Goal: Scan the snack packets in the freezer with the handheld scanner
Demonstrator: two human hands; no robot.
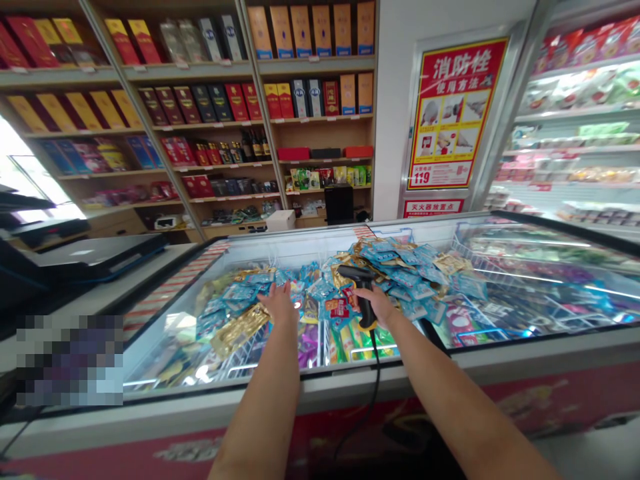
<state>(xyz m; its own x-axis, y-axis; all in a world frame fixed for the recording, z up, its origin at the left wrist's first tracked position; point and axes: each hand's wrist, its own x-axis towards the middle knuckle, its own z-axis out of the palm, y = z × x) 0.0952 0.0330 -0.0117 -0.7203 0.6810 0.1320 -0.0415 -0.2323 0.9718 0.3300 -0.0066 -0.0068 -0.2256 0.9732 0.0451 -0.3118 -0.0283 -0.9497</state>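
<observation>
My right hand point(379, 303) is closed round the handle of a black and yellow barcode scanner point(361, 288), whose head points left over the packets; its black cable point(373, 380) hangs down over the freezer's front edge. My left hand point(281, 301) reaches into the open chest freezer point(350, 387), fingers stretched out over blue and gold ice-cream packets point(240, 313), touching or just above them. A heap of blue packets point(400, 263) rises behind the scanner.
Glass sliding lids point(540, 280) cover the freezer's right part. Shelves of boxed bottles point(200, 100) fill the back wall. A red fire-hydrant poster point(453, 110) hangs beside an open chiller point(580, 120). A counter with dark equipment point(85, 257) stands at left.
</observation>
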